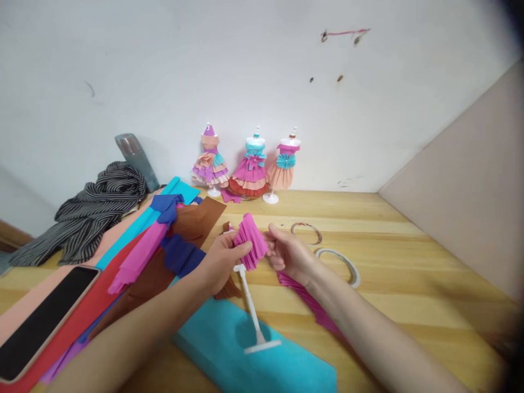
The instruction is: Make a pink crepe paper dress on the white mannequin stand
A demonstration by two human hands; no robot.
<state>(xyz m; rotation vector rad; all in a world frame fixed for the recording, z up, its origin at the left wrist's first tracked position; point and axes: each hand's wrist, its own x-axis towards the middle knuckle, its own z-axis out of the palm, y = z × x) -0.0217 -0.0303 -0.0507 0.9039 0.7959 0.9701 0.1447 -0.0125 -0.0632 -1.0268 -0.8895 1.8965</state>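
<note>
While the pleated magenta paper (250, 240) is pinched above the table (388, 262) between the left hand (221, 263) at 9 o'clock and the right hand (286, 254) at 3 o'clock, its white stand (250, 305) is held hanging toward 6 o'clock. The thin pleats could be torn or flattened by too hard a squeeze.

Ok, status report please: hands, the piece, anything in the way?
Hands: left hand and right hand both pinch the magenta pleated crepe-paper skirt. Skirt on tilted white plastic doll stand, base over turquoise paper sheet. Nothing blocks the hands.
</note>
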